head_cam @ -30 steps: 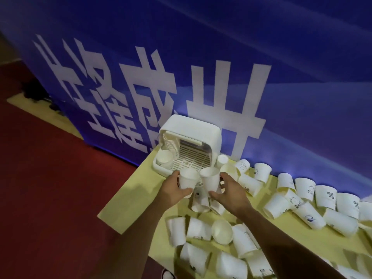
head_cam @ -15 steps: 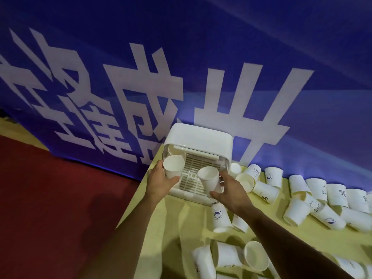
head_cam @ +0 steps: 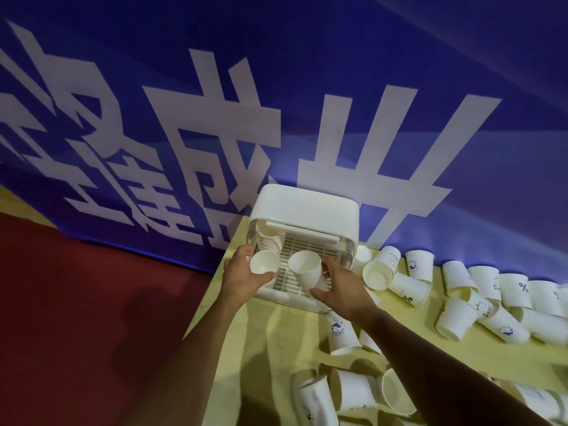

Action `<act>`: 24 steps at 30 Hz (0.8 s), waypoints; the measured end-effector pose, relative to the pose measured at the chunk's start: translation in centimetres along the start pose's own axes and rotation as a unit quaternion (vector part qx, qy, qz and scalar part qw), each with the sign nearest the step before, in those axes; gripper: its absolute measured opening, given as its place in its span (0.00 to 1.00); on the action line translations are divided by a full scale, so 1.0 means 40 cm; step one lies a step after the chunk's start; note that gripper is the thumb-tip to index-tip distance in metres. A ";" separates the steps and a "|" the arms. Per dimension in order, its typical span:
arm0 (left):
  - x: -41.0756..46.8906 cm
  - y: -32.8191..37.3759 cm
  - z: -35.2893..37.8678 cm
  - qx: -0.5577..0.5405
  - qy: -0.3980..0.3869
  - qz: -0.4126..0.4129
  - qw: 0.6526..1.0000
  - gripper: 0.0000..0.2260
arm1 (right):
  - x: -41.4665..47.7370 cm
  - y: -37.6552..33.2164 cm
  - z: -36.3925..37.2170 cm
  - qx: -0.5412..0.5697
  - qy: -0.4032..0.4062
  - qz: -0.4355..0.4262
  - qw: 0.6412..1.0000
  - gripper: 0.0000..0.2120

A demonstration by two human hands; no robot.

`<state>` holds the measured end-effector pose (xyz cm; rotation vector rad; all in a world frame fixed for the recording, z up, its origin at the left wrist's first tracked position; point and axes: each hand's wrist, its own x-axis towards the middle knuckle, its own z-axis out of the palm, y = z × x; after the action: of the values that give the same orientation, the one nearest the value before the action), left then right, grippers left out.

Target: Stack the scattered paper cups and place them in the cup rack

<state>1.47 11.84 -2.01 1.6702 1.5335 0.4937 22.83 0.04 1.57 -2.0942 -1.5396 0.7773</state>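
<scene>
our left hand [head_cam: 242, 276] grips one paper cup [head_cam: 265, 262] and our right hand [head_cam: 341, 284] grips a second cup [head_cam: 305, 270], both over the cup rack [head_cam: 304, 210] at the table's [head_cam: 276, 348] far left corner. we should nest them squarely, mouths aligned, then ease them onto the stack [head_cam: 267, 239] in the rack's left side.

Cups [head_cam: 455, 315] right of cup rack [head_cam: 302, 210]
</scene>
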 end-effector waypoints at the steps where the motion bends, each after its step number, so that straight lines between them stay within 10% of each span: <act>1: -0.002 0.004 -0.004 0.000 0.001 0.002 1.000 0.36 | 0.002 -0.004 0.002 -0.004 -0.002 -0.004 1.000 0.31; 13: -0.062 0.089 -0.026 -0.082 -0.134 0.023 0.987 0.34 | 0.004 -0.058 0.015 0.005 0.010 -0.038 0.999 0.31; 24: -0.056 0.080 -0.067 -0.136 -0.030 0.012 0.990 0.31 | -0.031 -0.024 0.021 -0.047 -0.021 -0.031 0.998 0.28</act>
<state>1.13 10.64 2.57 1.4813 1.3381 0.6305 21.32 -0.84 1.78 -2.0967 -1.6871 0.7452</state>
